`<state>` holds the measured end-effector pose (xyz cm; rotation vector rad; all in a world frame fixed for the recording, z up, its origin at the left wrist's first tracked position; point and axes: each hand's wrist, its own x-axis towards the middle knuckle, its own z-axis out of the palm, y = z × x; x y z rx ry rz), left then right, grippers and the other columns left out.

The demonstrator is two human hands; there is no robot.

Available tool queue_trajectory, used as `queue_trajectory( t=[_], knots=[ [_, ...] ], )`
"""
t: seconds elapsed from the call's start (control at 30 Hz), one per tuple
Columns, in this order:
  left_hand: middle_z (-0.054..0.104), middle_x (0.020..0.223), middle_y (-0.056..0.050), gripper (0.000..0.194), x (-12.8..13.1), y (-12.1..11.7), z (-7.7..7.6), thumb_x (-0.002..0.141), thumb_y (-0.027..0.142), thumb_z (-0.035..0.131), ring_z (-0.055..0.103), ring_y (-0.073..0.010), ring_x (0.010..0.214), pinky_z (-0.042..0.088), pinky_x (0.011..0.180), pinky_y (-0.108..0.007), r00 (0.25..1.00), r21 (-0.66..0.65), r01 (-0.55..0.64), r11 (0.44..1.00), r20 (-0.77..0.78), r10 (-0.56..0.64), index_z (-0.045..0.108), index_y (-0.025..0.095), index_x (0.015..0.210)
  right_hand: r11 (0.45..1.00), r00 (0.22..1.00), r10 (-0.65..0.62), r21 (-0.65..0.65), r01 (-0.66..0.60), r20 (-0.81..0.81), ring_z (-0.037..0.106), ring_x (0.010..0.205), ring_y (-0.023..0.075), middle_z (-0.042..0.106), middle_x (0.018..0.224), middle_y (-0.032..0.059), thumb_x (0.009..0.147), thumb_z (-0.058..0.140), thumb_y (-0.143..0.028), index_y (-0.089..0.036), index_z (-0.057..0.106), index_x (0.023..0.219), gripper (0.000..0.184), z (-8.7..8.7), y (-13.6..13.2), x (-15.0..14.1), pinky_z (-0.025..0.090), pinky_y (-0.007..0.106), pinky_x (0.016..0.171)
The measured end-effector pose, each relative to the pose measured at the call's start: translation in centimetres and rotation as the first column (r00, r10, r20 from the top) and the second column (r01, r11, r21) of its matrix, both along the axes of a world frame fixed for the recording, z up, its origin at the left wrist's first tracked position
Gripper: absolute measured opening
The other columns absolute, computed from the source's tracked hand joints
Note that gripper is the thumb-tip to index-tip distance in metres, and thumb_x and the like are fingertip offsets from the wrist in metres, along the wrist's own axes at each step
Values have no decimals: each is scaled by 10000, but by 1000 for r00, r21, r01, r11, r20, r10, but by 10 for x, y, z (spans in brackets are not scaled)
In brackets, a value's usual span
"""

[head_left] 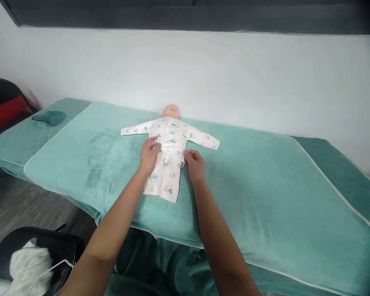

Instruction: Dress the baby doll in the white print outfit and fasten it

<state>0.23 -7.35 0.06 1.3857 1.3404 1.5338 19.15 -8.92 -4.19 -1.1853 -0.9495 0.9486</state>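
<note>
A baby doll (170, 110) lies on its back on the green bed cover, its head toward the wall. It wears a white printed baby shirt (172, 133), with both sleeves spread out sideways, and matching baby pants (168, 176). My left hand (149, 155) is closed at the left side of the shirt's hem, its fingertips pinching the cloth. On the other side, my right hand (194, 165) pinches the right corner of the hem, which is slightly lifted over the pants' waist. The doll's hands and feet do not show.
The green velvet cover (259, 189) with white piping spreads over the bed, which has a face hole (51, 118) at the left end. A black chair (70, 246) at lower left holds a bundled pale cloth (31, 263) and a white hanger. A red item (8, 112) rests on another chair.
</note>
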Motion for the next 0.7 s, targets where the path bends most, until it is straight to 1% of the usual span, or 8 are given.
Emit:
queue_trajectory(
  t=[0.07,0.13,0.2,0.27,0.4,0.5,0.57,0.7],
  knots=[
    [610,1340,-66,46,-3,-5,-10,848,206,680,554,-236,1311,396,1167,-426,998,22,-59,998,17,59,634,210,848,1000,1000,-3,11,3,17,411,553,106,411,634,-70,801,684,-444,-213,619,864,248,-1,0,0,383,271,532],
    [594,1363,-67,180,-8,-12,-23,864,224,676,549,-216,1312,407,1156,-397,994,1,-98,995,40,97,635,232,1039,1000,999,-4,20,3,51,417,564,109,422,646,-67,806,679,-449,-213,622,882,255,-2,0,0,393,274,546],
    [622,1325,-70,245,-13,-21,-33,921,289,630,584,-203,1251,437,1121,-379,993,-50,-99,994,62,102,615,239,1160,1000,995,1,24,-3,105,424,579,116,432,652,-65,803,667,-434,-215,626,900,243,-2,-1,0,403,280,566],
    [658,1254,-67,240,-19,-29,-39,963,331,576,616,-194,1178,463,1082,-363,993,-78,-94,993,66,99,620,232,1177,1000,984,7,17,-10,180,423,592,125,430,648,-66,785,643,-376,-221,630,911,200,-2,-2,-1,402,284,585],
    [684,1169,-62,206,-23,-41,-42,962,301,565,635,-190,1107,482,1043,-353,991,-84,-123,989,39,127,645,217,1133,1000,928,-1,2,0,373,412,629,146,411,646,-64,729,577,-245,-236,612,879,155,-5,-3,-3,381,293,638],
    [684,1179,-70,209,-22,-50,-42,971,300,557,640,-190,1116,490,1040,-356,990,-68,-132,989,32,134,642,212,1141,1000,873,-16,3,16,487,438,701,167,487,736,-29,727,549,-198,-234,586,846,130,-8,-4,-6,377,311,701],
    [660,1264,-87,229,-22,-60,-44,982,322,554,621,-199,1193,476,1083,-372,993,-11,-120,993,-7,120,644,206,1157,999,796,-44,21,39,603,475,792,193,556,852,18,748,513,-164,-225,578,854,139,-9,-4,-7,392,328,753],
    [538,1500,-126,332,-27,-90,-52,1008,389,538,517,-231,1401,387,1217,-445,997,62,-9,998,-82,15,636,207,1269,991,532,-130,104,80,837,519,1075,276,629,1130,145,789,441,-110,-175,611,1029,301,-10,-5,-10,435,402,924]
  ],
)
